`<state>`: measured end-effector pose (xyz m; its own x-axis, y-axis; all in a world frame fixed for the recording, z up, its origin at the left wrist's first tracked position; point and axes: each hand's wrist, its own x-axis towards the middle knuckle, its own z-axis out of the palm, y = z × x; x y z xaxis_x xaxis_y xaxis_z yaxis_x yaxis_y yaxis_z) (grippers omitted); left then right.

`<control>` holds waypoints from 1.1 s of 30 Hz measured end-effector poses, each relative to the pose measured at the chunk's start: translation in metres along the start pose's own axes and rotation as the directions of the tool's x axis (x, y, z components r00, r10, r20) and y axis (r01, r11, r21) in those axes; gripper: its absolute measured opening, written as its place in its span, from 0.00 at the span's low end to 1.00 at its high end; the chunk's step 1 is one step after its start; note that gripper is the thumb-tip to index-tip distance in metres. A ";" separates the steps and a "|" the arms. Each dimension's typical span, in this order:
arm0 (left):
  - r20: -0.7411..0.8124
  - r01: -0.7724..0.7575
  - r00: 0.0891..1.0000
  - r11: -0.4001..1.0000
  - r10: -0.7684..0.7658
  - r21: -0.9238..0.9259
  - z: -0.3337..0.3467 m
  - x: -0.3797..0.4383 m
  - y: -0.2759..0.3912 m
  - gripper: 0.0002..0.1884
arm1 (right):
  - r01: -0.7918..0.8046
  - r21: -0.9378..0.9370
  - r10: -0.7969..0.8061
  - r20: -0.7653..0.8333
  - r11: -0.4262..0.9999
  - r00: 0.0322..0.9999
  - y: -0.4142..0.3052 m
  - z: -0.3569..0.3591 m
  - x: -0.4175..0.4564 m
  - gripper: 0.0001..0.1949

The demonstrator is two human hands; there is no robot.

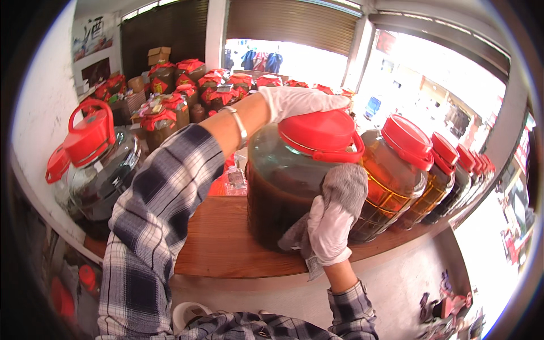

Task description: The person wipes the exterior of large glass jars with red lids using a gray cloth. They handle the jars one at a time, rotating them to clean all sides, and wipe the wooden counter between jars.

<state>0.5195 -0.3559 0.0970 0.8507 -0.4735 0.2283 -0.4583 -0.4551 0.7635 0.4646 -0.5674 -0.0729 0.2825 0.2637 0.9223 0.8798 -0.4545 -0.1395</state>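
A large glass jar (284, 191) of dark liquid with a red plastic lid (318, 129) and a red carry handle stands on a wooden shelf board (225, 250). My left hand (304, 102), in a white glove, lies over the far side of the lid; its fingertips are partly hidden. My right hand (331, 229), also gloved in white, holds a grey cloth (346, 187) against the jar's near right side. Part of the cloth hangs below the hand, over the board's front edge.
Right of the jar runs a row of red-lidded glass jars (391, 170), the nearest with amber liquid. More red-lidded jars (102, 170) stand at left. Behind are several cloth-covered jars (159, 123) and a plastic bottle (235, 178). A white bucket (189, 312) is below the board.
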 end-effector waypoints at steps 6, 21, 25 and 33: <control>-0.122 -0.266 0.938 0.899 0.325 0.348 -0.018 0.004 -0.020 0.25 | 0.221 -0.078 -0.207 0.148 0.972 0.967 -0.006 0.035 -0.019 0.21; -0.876 -0.070 0.319 0.913 -0.361 -0.402 0.211 -0.291 -0.072 0.20 | 0.006 0.486 -0.442 0.790 0.874 0.425 -0.051 0.139 -0.108 0.19; -0.843 -0.179 0.211 0.829 -0.494 -0.531 0.269 -0.314 -0.079 0.11 | -0.452 0.720 -0.300 0.655 0.528 0.693 -0.082 0.156 -0.115 0.17; -0.969 0.221 0.239 0.975 -0.056 -0.002 0.268 -0.290 -0.063 0.45 | -0.816 0.573 -0.179 0.797 -0.082 0.577 -0.118 0.089 -0.013 0.20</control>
<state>0.2324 -0.3921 -0.1795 0.4785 0.6434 0.5976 -0.2585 -0.5473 0.7960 0.3909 -0.4413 -0.1003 0.3105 0.9114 0.2702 -0.0835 0.3093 -0.9473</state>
